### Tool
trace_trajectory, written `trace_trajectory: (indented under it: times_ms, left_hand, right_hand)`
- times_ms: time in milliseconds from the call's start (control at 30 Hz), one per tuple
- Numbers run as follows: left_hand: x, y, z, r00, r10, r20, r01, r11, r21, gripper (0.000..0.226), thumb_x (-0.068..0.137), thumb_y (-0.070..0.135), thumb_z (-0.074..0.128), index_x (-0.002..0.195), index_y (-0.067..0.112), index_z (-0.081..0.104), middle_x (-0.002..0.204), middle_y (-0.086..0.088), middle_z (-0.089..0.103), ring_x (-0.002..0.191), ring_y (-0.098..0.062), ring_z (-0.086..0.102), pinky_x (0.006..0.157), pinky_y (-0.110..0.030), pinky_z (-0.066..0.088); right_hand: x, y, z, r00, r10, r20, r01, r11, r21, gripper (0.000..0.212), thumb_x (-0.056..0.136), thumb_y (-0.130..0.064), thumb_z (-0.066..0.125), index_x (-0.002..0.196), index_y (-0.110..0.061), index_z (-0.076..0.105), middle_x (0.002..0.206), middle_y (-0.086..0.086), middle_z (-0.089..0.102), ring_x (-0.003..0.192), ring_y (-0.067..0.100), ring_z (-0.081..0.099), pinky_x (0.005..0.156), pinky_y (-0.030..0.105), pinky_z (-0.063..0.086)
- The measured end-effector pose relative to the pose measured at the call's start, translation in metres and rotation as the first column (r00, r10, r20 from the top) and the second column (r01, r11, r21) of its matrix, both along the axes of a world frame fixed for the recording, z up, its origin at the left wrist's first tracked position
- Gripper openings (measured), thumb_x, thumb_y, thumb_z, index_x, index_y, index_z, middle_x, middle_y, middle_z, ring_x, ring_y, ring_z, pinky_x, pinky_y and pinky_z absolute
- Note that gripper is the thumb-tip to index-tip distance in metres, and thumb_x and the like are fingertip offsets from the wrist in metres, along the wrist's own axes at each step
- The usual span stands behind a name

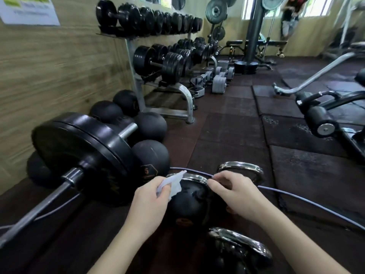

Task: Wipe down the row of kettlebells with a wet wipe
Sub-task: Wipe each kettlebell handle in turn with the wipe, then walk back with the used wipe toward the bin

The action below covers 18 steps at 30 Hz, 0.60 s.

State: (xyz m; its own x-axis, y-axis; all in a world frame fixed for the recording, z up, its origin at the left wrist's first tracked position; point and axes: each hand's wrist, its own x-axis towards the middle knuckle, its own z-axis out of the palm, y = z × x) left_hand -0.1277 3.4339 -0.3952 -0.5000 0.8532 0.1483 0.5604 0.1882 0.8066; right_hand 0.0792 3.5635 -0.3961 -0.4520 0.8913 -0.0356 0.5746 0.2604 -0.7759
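Three black kettlebells with chrome handles stand in a line on the floor in front of me. My left hand holds a crumpled white wet wipe against the upper left of the middle kettlebell. My right hand pinches a thin lilac cable just above that kettlebell's chrome handle. Behind my right hand rises the chrome handle of the farther kettlebell. The nearest kettlebell sits at the bottom edge, partly cut off.
A loaded barbell lies to the left, with black medicine balls around it. A dumbbell rack stands along the wooden wall. A bench machine is at right. A person stands far back.
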Motion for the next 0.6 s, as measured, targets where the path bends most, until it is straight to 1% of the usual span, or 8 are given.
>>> trace_trajectory:
  times_ms: [100, 133, 200, 267, 367, 467, 533, 600]
  left_hand:
    - [-0.014, -0.026, 0.056, 0.999, 0.034, -0.025, -0.033, 0.999, 0.024, 0.023, 0.099, 0.021, 0.054, 0.079, 0.02, 0.064, 0.071, -0.007, 0.06, 0.061, -0.009, 0.051, 0.058, -0.027, 0.043]
    - [-0.017, -0.035, 0.077, 0.998, 0.056, -0.019, -0.055, 0.998, 0.02, 0.022, 0.1, 0.022, 0.054, 0.081, 0.021, 0.066, 0.074, -0.008, 0.062, 0.063, -0.013, 0.054, 0.06, -0.029, 0.044]
    - [-0.022, -0.053, 0.122, 0.995, 0.101, 0.016, -0.102, 0.995, 0.018, 0.023, 0.099, 0.023, 0.053, 0.083, 0.025, 0.068, 0.075, -0.005, 0.065, 0.066, -0.014, 0.057, 0.059, -0.027, 0.045]
    - [-0.025, -0.069, 0.173, 0.991, 0.132, 0.02, -0.132, 0.991, 0.021, 0.024, 0.1, 0.022, 0.053, 0.081, 0.028, 0.068, 0.075, 0.0, 0.066, 0.066, -0.011, 0.058, 0.057, -0.021, 0.043]
    - [-0.031, -0.092, 0.255, 0.983, 0.181, 0.003, -0.181, 0.982, 0.053, 0.023, 0.1, 0.023, 0.055, 0.081, 0.029, 0.067, 0.076, 0.009, 0.067, 0.068, -0.007, 0.059, 0.059, -0.016, 0.043]
    - [-0.039, -0.11, 0.334, 0.974, 0.227, 0.015, -0.227, 0.972, 0.064, 0.018, 0.099, 0.024, 0.056, 0.086, 0.025, 0.068, 0.075, -0.005, 0.064, 0.064, -0.013, 0.055, 0.059, -0.023, 0.043]
    - [-0.039, -0.124, 0.381, 0.964, 0.264, 0.0, -0.264, 0.962, 0.068, 0.018, 0.1, 0.021, 0.057, 0.085, 0.021, 0.067, 0.071, -0.008, 0.059, 0.059, -0.009, 0.048, 0.056, -0.021, 0.038]
    - [-0.031, -0.143, 0.423, 0.951, 0.307, -0.043, -0.304, 0.951, 0.058, 0.018, 0.099, 0.02, 0.056, 0.084, 0.02, 0.065, 0.072, -0.007, 0.059, 0.061, -0.011, 0.05, 0.059, -0.024, 0.04]
  right_hand:
    - [-0.024, -0.032, 0.066, 0.997, 0.074, 0.001, -0.074, 0.997, 0.033, 0.03, 0.092, -0.062, 0.062, 0.104, -0.037, 0.073, 0.102, -0.02, 0.076, 0.083, -0.003, 0.067, 0.059, 0.015, 0.047]
    - [-0.032, -0.042, 0.088, 0.995, 0.102, 0.007, -0.103, 0.994, 0.044, 0.031, 0.093, -0.061, 0.062, 0.105, -0.035, 0.073, 0.103, -0.02, 0.076, 0.087, -0.005, 0.068, 0.064, 0.015, 0.05]
    - [-0.048, -0.057, 0.129, 0.987, 0.159, 0.019, -0.16, 0.986, 0.048, 0.034, 0.092, -0.062, 0.062, 0.105, -0.032, 0.074, 0.105, -0.02, 0.076, 0.1, -0.006, 0.068, 0.087, 0.023, 0.056]
    - [-0.062, -0.068, 0.173, 0.976, 0.212, 0.048, -0.214, 0.975, 0.05, 0.036, 0.092, -0.062, 0.061, 0.106, -0.032, 0.074, 0.105, -0.02, 0.075, 0.104, -0.006, 0.067, 0.095, 0.026, 0.054]
    - [-0.082, -0.076, 0.251, 0.961, 0.264, 0.079, -0.269, 0.961, 0.057, 0.038, 0.093, -0.062, 0.061, 0.111, -0.031, 0.073, 0.107, -0.018, 0.074, 0.105, -0.003, 0.066, 0.091, 0.023, 0.052]
    - [-0.101, -0.081, 0.328, 0.948, 0.31, 0.073, -0.316, 0.946, 0.079, 0.036, 0.094, -0.061, 0.061, 0.11, -0.031, 0.073, 0.104, -0.017, 0.075, 0.101, -0.002, 0.067, 0.088, 0.023, 0.053]
    - [-0.111, -0.087, 0.377, 0.934, 0.351, 0.065, -0.356, 0.929, 0.101, 0.033, 0.094, -0.06, 0.062, 0.107, -0.031, 0.073, 0.1, -0.016, 0.075, 0.098, -0.001, 0.068, 0.084, 0.023, 0.054]
    - [-0.117, -0.098, 0.42, 0.918, 0.394, 0.033, -0.396, 0.912, 0.112, 0.028, 0.094, -0.055, 0.065, 0.103, -0.029, 0.075, 0.095, -0.016, 0.076, 0.094, -0.003, 0.068, 0.082, 0.021, 0.052]
